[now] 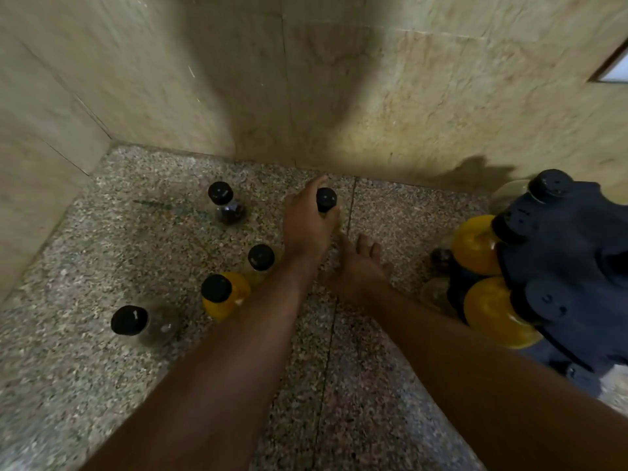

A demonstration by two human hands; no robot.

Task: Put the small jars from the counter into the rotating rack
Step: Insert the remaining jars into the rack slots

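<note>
Jar (326,199): upper centre of frame, grasped by left hand (306,229).
Right hand (360,270): released, laid flat just below.
Lift: jar is kept upright and carried clear of right hand to rack (571,253) at right edge.

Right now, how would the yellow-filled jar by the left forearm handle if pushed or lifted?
The yellow-filled jar looks rigid and clear-walled, so probably stiff, maybe breakable. It seems full, so likely heavier than the empty-looking jar. Its round body would probably roll if tipped.
</note>
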